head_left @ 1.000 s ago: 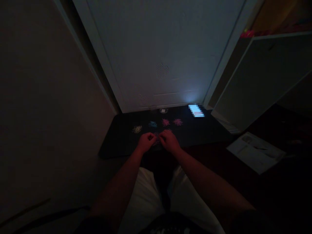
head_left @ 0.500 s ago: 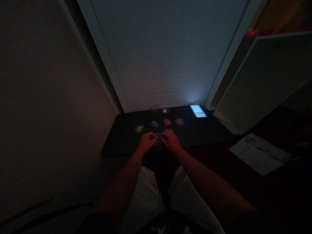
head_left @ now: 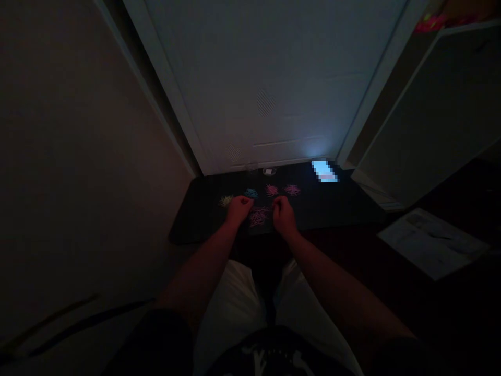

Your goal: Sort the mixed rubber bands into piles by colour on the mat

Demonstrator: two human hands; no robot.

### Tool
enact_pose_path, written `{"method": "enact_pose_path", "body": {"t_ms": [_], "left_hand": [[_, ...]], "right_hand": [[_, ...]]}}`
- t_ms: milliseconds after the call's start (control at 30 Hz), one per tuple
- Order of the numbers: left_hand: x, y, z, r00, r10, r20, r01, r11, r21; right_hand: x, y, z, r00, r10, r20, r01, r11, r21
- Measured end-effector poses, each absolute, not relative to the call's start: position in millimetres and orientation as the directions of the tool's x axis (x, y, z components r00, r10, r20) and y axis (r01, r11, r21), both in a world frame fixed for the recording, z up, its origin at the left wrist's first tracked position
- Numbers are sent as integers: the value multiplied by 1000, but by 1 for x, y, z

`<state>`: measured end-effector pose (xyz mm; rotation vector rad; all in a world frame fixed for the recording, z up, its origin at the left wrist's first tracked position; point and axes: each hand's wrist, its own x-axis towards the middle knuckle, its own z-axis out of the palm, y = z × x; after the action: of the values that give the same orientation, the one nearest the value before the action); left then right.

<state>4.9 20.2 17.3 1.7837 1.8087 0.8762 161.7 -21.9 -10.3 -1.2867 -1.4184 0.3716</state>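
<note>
My left hand (head_left: 238,210) hovers by the blue pile (head_left: 251,193), thumb and fingers pinched together; whatever is in the pinch is too small and dark to name. On the other side, my right hand (head_left: 284,215) is curled closed below the bright pink pile (head_left: 271,190), its contents also unclear. Between the hands lies a larger pile of thin pinkish-purple strands (head_left: 258,216). A pale yellow pile (head_left: 225,200) sits left of my left hand, partly covered by it. Another pink pile (head_left: 292,189) lies at the right of the row.
A dark low table (head_left: 332,209) carries the piles. A lit phone (head_left: 324,171) rests at its back right, and a small round clear lid or dish (head_left: 269,171) at the back middle. Behind stands a pale panel (head_left: 274,78). A white sheet (head_left: 432,243) lies at right.
My hands have moved apart from over the purple strands, uncovering that pile. My left hand is now nearer the blue pile and my right hand farther right. The camera view has shifted slightly.
</note>
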Motion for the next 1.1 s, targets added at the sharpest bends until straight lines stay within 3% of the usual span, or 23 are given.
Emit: {"method": "enact_pose_path", "body": {"t_ms": [267,433,767,1000,1100], "left_hand": [[8,55,33,82,997,-11,949,-75,306],[6,67,35,113,994,-1,972,-111,206],[-2,67,39,91,996,-25,943,-79,322],[-28,28,42,236,961,-145,881,-148,450],[-35,6,31,233,960,-158,848,-121,515]], "right_hand": [[161,-21,-10,259,842,473,436,335,-835],[161,-21,-10,260,848,462,425,329,-843],[166,-23,-10,191,866,461,452,339,-825],[163,-29,-3,-277,842,463,574,532,-623],[160,-31,-1,-371,837,403,637,545,-546]]}}
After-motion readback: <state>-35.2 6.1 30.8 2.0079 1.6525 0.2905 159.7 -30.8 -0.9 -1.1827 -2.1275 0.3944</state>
